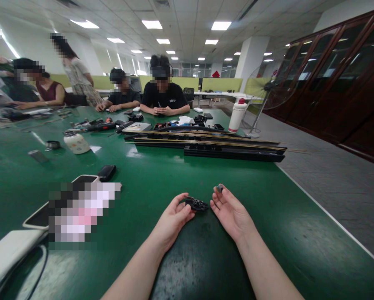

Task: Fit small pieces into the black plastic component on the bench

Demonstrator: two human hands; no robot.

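In the head view, my left hand [176,214] is closed on a small black part [197,203] with fine metallic details, gripped between thumb and fingers. Just to its right, my right hand [232,208] is turned palm inward and pinches a small grey-blue piece [219,189] between thumb and index finger. The two held things are a short distance apart, above the green table [161,179]. What exactly each piece is cannot be made out.
Long black rails [233,155] with thin rods lie across the table beyond my hands. Phones [36,216], a black case [106,172] and a floral jar [76,142] are at left. A white bottle [237,116] stands at back right. Several people sit or stand beyond.
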